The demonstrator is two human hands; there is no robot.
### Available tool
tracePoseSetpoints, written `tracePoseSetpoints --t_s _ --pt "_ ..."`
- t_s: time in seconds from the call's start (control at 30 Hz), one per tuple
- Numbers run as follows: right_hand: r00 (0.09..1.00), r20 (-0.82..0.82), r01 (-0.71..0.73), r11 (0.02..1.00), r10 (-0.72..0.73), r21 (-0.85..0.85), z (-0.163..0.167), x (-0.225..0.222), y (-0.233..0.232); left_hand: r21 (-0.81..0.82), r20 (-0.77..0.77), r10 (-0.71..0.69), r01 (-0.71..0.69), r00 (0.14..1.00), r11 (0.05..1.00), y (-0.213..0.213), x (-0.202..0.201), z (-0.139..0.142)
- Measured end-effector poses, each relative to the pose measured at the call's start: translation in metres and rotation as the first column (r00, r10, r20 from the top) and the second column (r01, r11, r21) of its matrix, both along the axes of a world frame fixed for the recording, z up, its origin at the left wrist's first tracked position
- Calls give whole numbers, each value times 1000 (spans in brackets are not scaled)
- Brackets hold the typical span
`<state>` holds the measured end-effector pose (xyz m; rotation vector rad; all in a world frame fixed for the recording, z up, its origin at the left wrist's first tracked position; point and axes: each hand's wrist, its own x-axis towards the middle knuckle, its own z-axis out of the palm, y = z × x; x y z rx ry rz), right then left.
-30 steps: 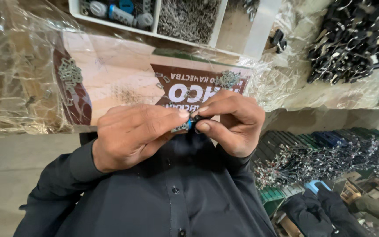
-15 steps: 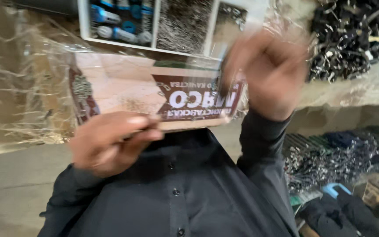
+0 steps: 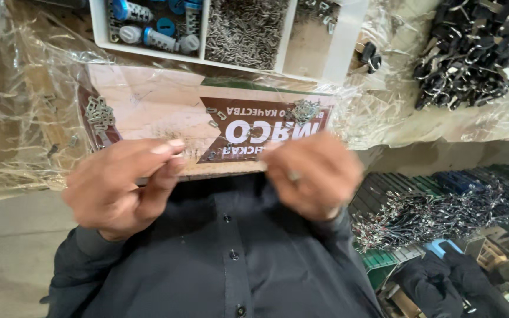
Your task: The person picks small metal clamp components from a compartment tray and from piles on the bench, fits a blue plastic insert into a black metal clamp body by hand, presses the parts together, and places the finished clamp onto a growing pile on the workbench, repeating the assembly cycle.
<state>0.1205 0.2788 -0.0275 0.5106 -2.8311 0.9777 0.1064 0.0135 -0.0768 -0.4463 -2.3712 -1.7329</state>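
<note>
Small metal clips (image 3: 99, 113) — loose cluster on the printed cardboard sheet (image 3: 148, 103), upper left, just above the left hand; second cluster (image 3: 306, 110) farther right on the same sheet, above the right hand.

Crinkled clear plastic film (image 3: 13, 88) at far left, spread over the bench and partly under the cardboard.

Left hand (image 3: 116, 185) in front of the chest, near the cardboard's lower edge; thumb and forefinger drawn close, tips pinched together. Any held object too small to make out.

White compartment tray (image 3: 204, 35) at top centre: blue-and-silver cylinder parts (image 3: 148, 36) in the left compartment, heap of small grey pins (image 3: 245, 29) in the middle one.

Dark buttoned shirt (image 3: 219, 265) filling the lower centre, below both hands.

Right hand (image 3: 313, 176) — motion-blurred, fingers curled inward, level with the left hand and apart from it. Contents of the grip impossible to tell.

Pile of black parts with metal rings (image 3: 472, 53) at upper right on plastic film.

Green and blue crates (image 3: 460, 182) at lower right, with tangled bundles of wire pieces (image 3: 431, 212) lying across them.
</note>
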Motion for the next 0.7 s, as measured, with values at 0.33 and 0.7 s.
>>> tracePoseSetpoints --t_s 0.33,0.7 --pt "990 -131 89 927 -43 365 -39 34 -6 -124 -87 -156 145 984 982 20 -17 8" --pt "974 -208 173 877 -86 449 -54 37 18 -116 -91 -146 135 985 984 27 -8 7"
